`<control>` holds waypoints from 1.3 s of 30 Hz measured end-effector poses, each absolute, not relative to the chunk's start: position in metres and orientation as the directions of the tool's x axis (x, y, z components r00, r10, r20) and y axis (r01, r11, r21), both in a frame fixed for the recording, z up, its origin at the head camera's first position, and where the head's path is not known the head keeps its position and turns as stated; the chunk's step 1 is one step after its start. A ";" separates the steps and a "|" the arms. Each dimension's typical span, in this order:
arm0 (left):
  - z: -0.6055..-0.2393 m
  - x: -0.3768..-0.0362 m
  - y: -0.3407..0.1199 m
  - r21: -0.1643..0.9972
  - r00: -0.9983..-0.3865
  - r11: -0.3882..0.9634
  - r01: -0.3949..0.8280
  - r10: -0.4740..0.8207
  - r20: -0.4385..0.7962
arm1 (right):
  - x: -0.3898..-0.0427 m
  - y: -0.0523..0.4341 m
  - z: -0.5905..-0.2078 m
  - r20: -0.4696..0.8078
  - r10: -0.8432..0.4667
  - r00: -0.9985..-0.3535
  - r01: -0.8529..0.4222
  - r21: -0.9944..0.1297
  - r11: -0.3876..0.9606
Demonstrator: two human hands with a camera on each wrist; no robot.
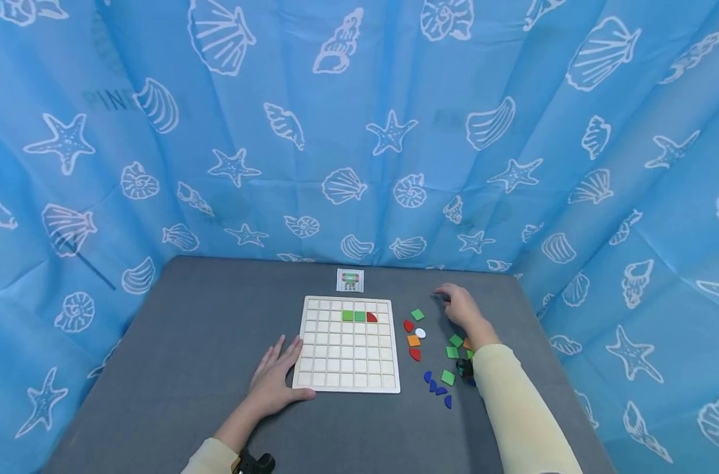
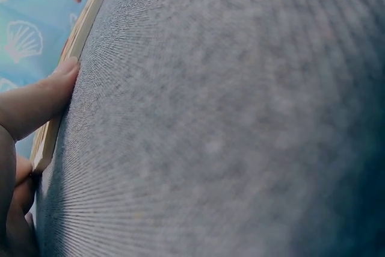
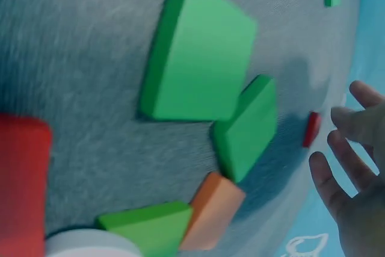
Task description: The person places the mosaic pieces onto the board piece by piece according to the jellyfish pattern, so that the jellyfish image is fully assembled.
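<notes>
A white wooden grid board point(image 1: 347, 368) lies on the grey table. Its top rows hold two green squares point(image 1: 353, 316) and a red quarter-round piece point(image 1: 371, 317). My left hand point(image 1: 276, 378) lies flat on the table with its thumb against the board's lower left corner; the left wrist view shows a finger point(image 2: 42, 97) touching the board's edge point(image 2: 78, 34). My right hand point(image 1: 460, 306) hovers over the table beyond the loose pieces, fingers spread point(image 3: 349, 167) and holding nothing. Green tiles point(image 3: 198, 52), an orange tile point(image 3: 210, 212) and a small red piece point(image 3: 311, 127) lie beneath it.
Right of the board lie loose green point(image 1: 417, 315), red point(image 1: 415, 354), orange point(image 1: 414, 340), white point(image 1: 420, 334) and blue point(image 1: 436, 385) pieces. A small pattern card point(image 1: 350, 280) sits behind the board. Blue shell-print curtains point(image 1: 359, 131) wall in the table.
</notes>
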State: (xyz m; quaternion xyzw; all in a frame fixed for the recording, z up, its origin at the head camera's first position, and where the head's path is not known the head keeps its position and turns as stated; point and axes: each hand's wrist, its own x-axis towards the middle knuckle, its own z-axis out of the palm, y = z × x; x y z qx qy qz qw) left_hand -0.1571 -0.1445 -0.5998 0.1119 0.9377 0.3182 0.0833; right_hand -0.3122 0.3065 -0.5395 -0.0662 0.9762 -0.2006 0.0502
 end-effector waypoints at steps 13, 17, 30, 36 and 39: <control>-0.599 -0.157 -0.145 0.613 -0.961 0.773 0.164 0.264 -0.076 | -0.306 0.316 -0.539 -0.121 -0.077 -0.990 -0.030 -0.349 0.937; -0.599 -0.157 -0.147 0.618 -0.963 0.769 0.163 0.260 -0.069 | -0.307 0.313 -0.535 -0.174 -0.069 -0.982 -0.012 -0.309 0.951; -0.602 -0.158 -0.146 0.614 -0.962 0.769 0.175 0.267 -0.059 | -0.290 0.265 -0.515 0.042 -0.204 -0.978 -0.205 -0.364 0.908; -0.602 -0.158 -0.146 0.611 -0.962 0.771 0.178 0.268 -0.059 | -0.280 0.238 -0.509 0.095 -0.246 -0.965 -0.264 -0.401 0.877; -0.602 -0.157 -0.145 0.611 -0.961 0.771 0.178 0.268 -0.060 | -0.275 0.227 -0.506 0.115 -0.274 -0.955 -0.297 -0.410 0.863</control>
